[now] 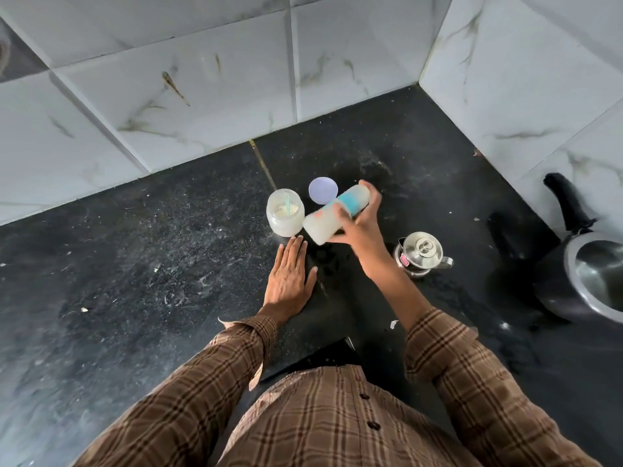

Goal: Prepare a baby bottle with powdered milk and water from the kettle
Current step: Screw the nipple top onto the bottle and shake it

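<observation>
The right hand (357, 227) gripped the tilted, milky bottle (333, 215); left hand (290, 274) lay flat on the table (135, 264), beside the open powder jar (286, 212)

Pretty soft, even daylight here, nothing harsh. The white wall tiles (188, 96) come out bright while the dark counter (135, 264) soaks up light and looks grainy. Shadows fall toward the camera under both arms. The baby bottle (332, 217) and right hand (357, 227) are smeared with motion blur. Wide-angle lens bends the tile lines at the edges. Small glare on the steel kettle (421, 252) lid.
</observation>
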